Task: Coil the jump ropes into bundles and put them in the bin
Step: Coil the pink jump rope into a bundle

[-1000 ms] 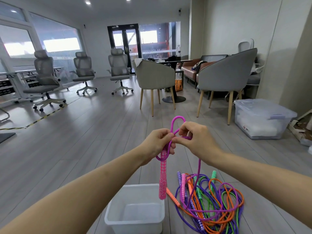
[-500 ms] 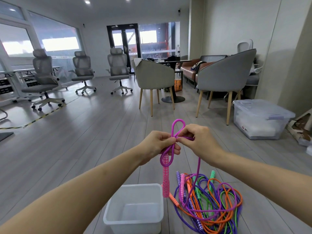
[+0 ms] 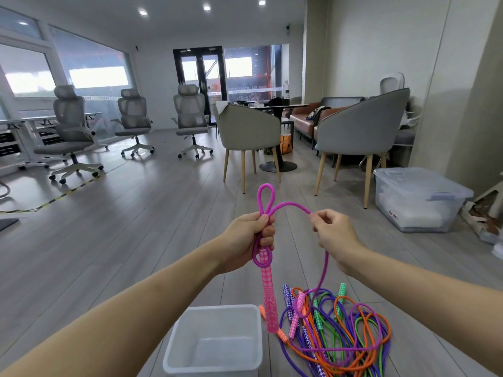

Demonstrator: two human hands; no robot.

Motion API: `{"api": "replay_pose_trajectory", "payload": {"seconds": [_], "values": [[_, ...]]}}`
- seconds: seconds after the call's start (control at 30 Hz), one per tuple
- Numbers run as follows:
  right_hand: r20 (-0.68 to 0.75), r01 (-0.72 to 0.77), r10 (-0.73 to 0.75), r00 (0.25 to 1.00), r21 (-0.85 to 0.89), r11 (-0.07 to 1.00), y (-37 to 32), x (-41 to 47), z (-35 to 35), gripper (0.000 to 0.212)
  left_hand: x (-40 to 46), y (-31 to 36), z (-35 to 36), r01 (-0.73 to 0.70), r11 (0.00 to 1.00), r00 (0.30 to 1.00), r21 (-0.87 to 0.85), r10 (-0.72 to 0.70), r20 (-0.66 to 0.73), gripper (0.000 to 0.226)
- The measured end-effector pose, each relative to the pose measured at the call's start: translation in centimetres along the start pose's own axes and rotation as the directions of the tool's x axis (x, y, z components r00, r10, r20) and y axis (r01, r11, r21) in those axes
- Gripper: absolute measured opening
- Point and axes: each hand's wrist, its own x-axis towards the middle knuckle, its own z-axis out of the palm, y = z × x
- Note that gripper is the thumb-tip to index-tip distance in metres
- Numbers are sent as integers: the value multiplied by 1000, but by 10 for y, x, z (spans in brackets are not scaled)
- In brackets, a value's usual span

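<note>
My left hand (image 3: pixel 249 239) grips a pink jump rope (image 3: pixel 288 206) at its folded loops; one loop sticks up above the fist, another hangs below, and the pink handle (image 3: pixel 268 297) dangles down. My right hand (image 3: pixel 333 234) pinches the same rope a short way to the right, the cord arching between both hands. From there the rope drops to a tangled pile of purple, orange and green ropes (image 3: pixel 337 333) on the floor. A white plastic bin (image 3: pixel 174 357) stands open below my left hand, nothing visible inside.
Two grey armchairs (image 3: pixel 359 131) stand ahead around a round table (image 3: pixel 277 107). A clear lidded storage box (image 3: pixel 419 200) sits on the floor at right. Office chairs (image 3: pixel 187 118) line the windows at left. Grey wood floor spreads between.
My right hand has pulled away to the right along the rope, opening an arch of cord between the hands. The camera has tilted up slightly.
</note>
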Motion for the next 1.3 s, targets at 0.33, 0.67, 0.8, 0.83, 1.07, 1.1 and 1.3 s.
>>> {"api": "replay_pose_trajectory", "payload": {"seconds": [0.33, 0.67, 0.8, 0.83, 1.07, 1.1, 1.3], "values": [[17, -32, 28, 999, 298, 954, -21, -19, 30, 13, 10, -9, 7, -80, 982, 997, 171, 83, -6, 33], [155, 91, -127, 980, 220, 971, -21, -23, 31, 15, 15, -21, 9, -175, 934, 983, 312, 185, -1, 32], [121, 70, -97, 988, 207, 976, -21, -24, 29, 17, 20, -26, 9, -178, 900, 966, 397, 236, -102, 32], [138, 60, -87, 987, 186, 981, -21, -25, 30, 15, 22, -26, 9, -172, 897, 960, 408, 245, -134, 31], [443, 137, -166, 881, 96, 986, -21, -37, 26, 8, 25, -4, -12, -236, 970, 917, -56, 203, -343, 30], [490, 160, -186, 852, 96, 982, -20, -38, 24, 9, 24, 1, -17, -273, 951, 914, -147, 208, -349, 29], [625, 231, -155, 765, -42, 972, -9, -30, 0, 14, 27, 22, -41, -436, 854, 838, -285, 269, -475, 27]]}}
